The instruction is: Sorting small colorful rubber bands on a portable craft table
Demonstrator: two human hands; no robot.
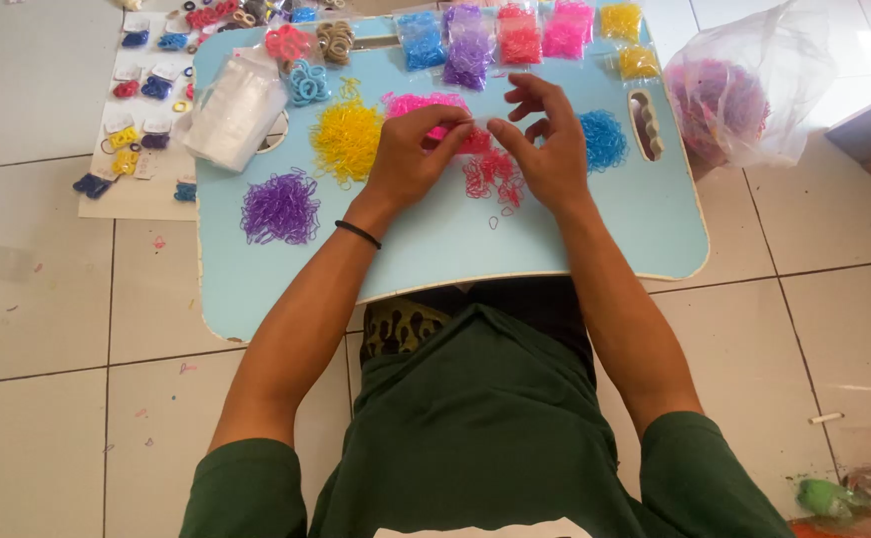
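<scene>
My left hand (411,151) and my right hand (545,139) meet over a light blue lap tray (435,249) and pinch a small clear plastic bag (477,127) between their fingertips. Just under them lies a loose pile of red rubber bands (490,174). A pink pile (411,102) sits behind my left hand, a yellow pile (346,137) to its left, a purple pile (281,209) nearer the tray's left edge, and a blue pile (605,137) right of my right hand. A black band circles my left wrist.
Filled small bags of coloured bands (515,38) line the tray's far edge. A stack of clear empty bags (234,108) lies at the tray's left. A large plastic bag of bands (729,95) stands on the floor at right. Carded hair ties (142,110) lie at left.
</scene>
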